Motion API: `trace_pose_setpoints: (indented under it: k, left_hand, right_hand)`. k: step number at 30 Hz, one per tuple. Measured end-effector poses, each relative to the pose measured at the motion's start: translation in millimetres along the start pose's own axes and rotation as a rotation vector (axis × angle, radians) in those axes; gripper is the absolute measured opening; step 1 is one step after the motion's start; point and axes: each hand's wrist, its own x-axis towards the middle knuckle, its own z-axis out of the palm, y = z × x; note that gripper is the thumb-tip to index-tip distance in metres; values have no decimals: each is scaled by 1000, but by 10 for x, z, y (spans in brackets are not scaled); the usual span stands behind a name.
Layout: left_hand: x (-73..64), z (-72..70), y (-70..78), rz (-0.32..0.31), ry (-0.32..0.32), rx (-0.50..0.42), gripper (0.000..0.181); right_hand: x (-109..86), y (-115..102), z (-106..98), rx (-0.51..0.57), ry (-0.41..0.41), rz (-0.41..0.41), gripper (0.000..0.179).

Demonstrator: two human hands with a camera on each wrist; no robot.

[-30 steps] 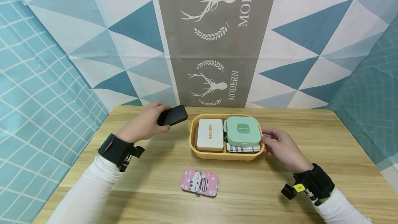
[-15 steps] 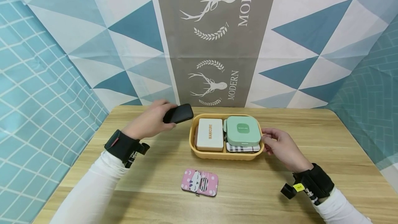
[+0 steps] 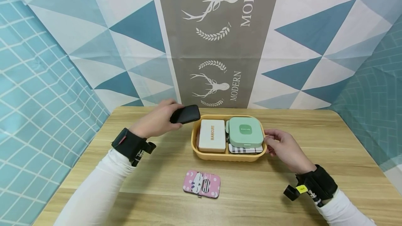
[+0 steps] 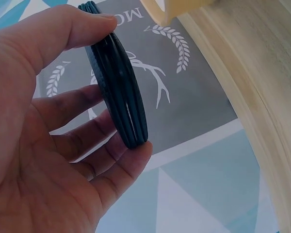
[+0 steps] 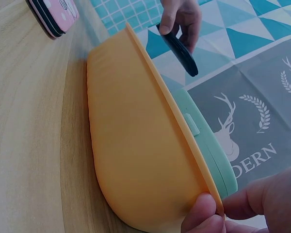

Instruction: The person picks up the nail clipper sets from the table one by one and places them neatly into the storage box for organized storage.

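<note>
In the head view my left hand (image 3: 157,119) grips a flat black case (image 3: 186,114) with rounded corners, held in the air at the left end of a yellow basket (image 3: 213,156). The left wrist view shows the case edge-on (image 4: 119,90), between the thumb above and the fingertips below. With thumb and fingers, my right hand (image 3: 288,151) pinches the basket's right rim. Inside the basket, a white box (image 3: 212,137) marked MANICURE stands on the left. A mint-green MANICURE case (image 3: 246,133) lies on the right, over a plaid case (image 3: 245,150) that is mostly hidden.
A pink case (image 3: 201,184) with a cartoon cat lies on the wooden table (image 3: 251,198), in front of the basket. Behind the table's far edge hangs a patterned cloth (image 3: 216,51); tile-patterned sheets (image 3: 37,90) line the sides.
My left hand has moved right with the black case, bringing it from beside the basket up to its left rim. The right hand and the basket have stayed in place.
</note>
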Motion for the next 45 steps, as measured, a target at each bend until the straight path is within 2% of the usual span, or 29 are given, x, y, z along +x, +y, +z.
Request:
trace_pose_setpoints:
  k: [13,34,45]
  left_hand:
    - [113,37,107,-11,-30,1,65]
    - [332,150,267,46,-56,19,62]
    - [461,229,346,37,-95,22,63]
  right_hand:
    - [2,-8,2,2,0,9,47]
    - [5,6,3,-3,-1,4,47]
    - [0,10,-3,-6,-2,-3,46]
